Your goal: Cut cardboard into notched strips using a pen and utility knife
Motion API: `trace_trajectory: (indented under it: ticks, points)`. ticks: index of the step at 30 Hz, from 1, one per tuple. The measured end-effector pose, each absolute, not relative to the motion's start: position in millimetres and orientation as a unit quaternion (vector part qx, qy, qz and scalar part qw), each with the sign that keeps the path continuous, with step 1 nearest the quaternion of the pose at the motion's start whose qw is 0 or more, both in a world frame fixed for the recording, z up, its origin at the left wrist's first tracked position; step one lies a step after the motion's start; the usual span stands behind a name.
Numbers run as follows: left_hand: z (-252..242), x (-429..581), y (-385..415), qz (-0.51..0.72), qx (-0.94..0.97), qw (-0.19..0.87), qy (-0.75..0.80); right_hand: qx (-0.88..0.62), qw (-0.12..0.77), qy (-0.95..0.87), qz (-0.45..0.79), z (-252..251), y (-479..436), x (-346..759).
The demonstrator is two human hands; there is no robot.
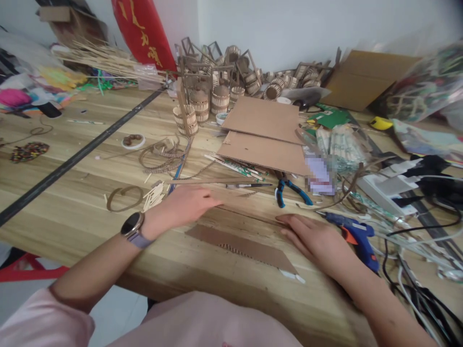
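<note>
Near the desk's (159, 262) front edge, the person's hands are well apart: the left hand (190, 205) pinches one end of a thin brown strip (249, 217); the right hand (313, 236) meets the other, its grip unclear. A cardboard piece (242, 243) lies nearer that edge.

flat cardboard sheets (267, 118) showing plain brown, thin strip (249, 215) running dark brown in front of the sheets, blue plastic glue gun (358, 235) displaying an orange trigger front-right of them, round slatted baskets (220, 102) wearing cream-and-brown stripes behind them
</note>
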State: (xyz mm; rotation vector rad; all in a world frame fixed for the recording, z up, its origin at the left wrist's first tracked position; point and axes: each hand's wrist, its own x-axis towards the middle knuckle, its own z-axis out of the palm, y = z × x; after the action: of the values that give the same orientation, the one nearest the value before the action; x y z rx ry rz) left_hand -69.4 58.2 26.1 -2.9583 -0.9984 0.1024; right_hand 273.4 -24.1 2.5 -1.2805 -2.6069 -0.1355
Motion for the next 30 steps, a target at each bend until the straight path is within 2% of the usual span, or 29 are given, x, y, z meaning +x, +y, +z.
trace_trajectory:
  ticks: [3,5,14,21,30]
  points:
    - [11.2,-75.6,38.0,-0.006,-0.953,0.025,-0.301,-0.468,0.093,-0.878,0.045,0.6,-49.7,276.8]
    - [-1.6,-79.7,26.2,-0.024,-0.958,-0.010,-0.286,-0.487,0.086,-0.866,0.077,-6.4,-63.9,276.6]
    - [-20.4,-90.6,9.0,-0.014,-0.953,-0.136,-0.270,-0.475,0.117,-0.872,0.036,-40.8,-80.6,273.2]
    - [-25.0,-93.5,13.1,-0.042,-0.927,-0.222,-0.299,-0.493,0.103,-0.855,0.123,-27.4,-70.6,277.7]
    - [-19.7,-92.7,18.1,-0.050,-0.917,-0.250,-0.306,-0.494,0.113,-0.850,0.142,-37.0,-62.4,281.2]
